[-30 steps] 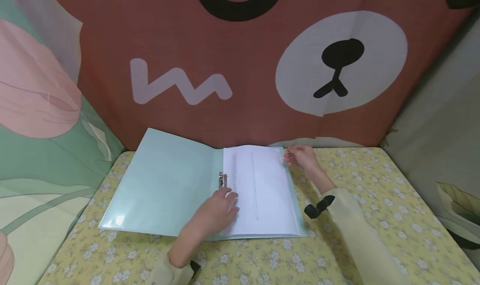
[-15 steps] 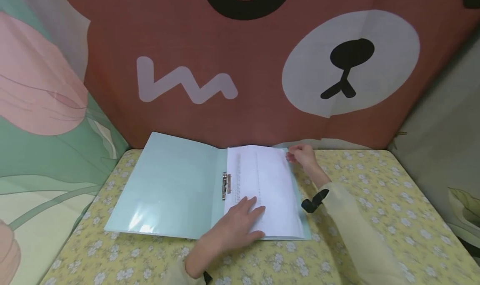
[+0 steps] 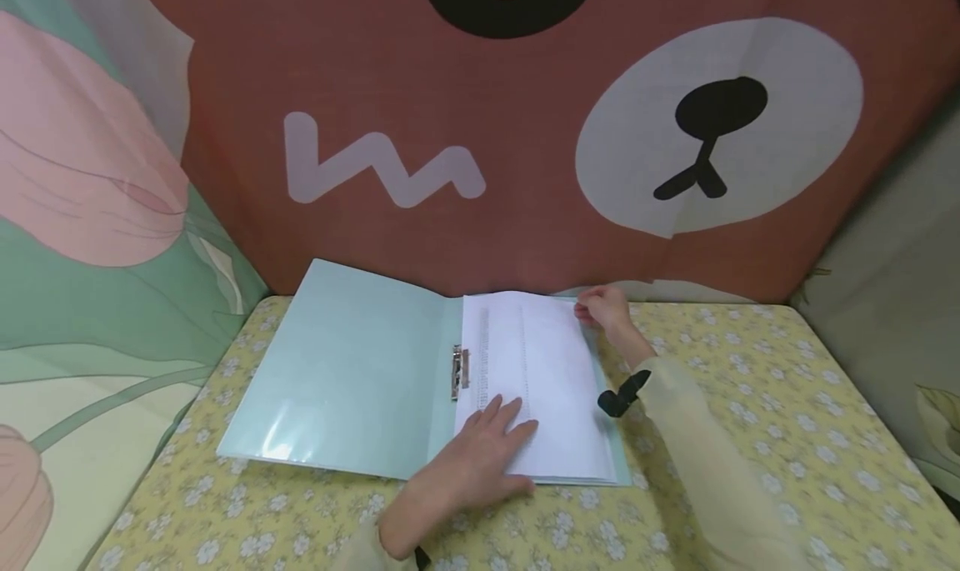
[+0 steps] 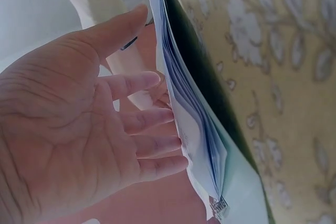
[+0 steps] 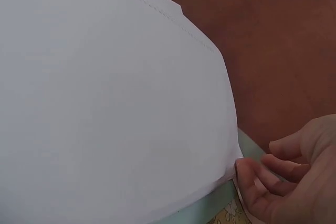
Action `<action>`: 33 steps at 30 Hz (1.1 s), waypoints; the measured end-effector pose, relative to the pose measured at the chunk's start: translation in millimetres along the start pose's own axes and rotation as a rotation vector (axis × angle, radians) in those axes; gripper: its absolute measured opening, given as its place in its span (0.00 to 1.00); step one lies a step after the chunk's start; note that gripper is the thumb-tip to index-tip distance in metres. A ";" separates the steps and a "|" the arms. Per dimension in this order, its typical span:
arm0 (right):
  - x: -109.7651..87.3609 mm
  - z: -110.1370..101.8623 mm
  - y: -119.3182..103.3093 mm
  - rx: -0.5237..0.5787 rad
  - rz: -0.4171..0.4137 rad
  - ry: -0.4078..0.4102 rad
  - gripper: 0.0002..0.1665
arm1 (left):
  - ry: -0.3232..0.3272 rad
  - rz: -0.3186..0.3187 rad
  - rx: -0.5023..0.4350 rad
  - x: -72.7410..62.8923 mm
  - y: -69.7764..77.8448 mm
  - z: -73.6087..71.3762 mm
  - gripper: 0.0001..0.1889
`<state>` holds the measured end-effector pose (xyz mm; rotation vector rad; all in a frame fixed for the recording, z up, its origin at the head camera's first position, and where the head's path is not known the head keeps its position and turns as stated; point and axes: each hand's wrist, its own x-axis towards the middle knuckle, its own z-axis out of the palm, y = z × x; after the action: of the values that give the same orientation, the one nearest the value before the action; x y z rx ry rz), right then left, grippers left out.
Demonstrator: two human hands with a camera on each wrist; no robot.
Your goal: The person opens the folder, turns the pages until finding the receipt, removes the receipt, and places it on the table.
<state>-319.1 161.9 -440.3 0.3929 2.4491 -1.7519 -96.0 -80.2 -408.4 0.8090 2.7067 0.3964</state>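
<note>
An open pale green folder (image 3: 352,371) holds a stack of white printed paper (image 3: 558,388) on its right side. In the head view, my left hand (image 3: 483,458) rests with spread fingers on the lower left of the top sheet. The left wrist view shows its fingertips at the edge of the stack. My right hand (image 3: 606,308) is at the stack's far right corner. Up close in the right wrist view, its fingertips (image 5: 242,165) pinch the corner of a sheet (image 5: 131,98). A metal clip (image 3: 460,371) sits at the folder's spine, left of the paper.
The folder lies on a table with a yellow floral cloth (image 3: 720,413). Behind it rises a reddish-brown cloth (image 3: 517,237) with a bear face. Patterned drapes (image 3: 97,321) hang at the left side.
My left hand has slid right from beside the clip onto the printed sheet, its fingers spreading. My right hand stays at the far corner. The head view has shifted slightly.
</note>
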 end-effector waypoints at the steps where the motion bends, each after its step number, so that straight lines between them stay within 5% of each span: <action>1: 0.5 0.7 0.1 0.003 0.006 0.000 0.17 | -0.003 -0.007 0.000 -0.3 -0.8 0.0 0.40; 18: 7.1 3.5 -2.4 0.120 0.098 -0.007 0.12 | -0.059 -0.055 -0.003 0.5 -10.3 1.3 0.42; 21: 7.2 4.0 -2.4 0.088 0.056 0.005 0.14 | -0.064 -0.061 -0.006 0.6 -10.4 1.0 0.41; 28: 10.5 4.2 3.7 -0.181 -0.114 0.021 0.16 | -0.068 -0.063 0.015 1.5 -11.0 3.6 0.41; 33: 13.3 1.5 6.5 -0.248 -0.209 -0.021 0.18 | -0.067 -0.062 0.031 1.6 -10.8 3.2 0.41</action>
<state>-330.2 164.5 -449.9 0.0972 2.7332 -1.4801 -101.5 -87.4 -415.4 0.7308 2.6743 0.3084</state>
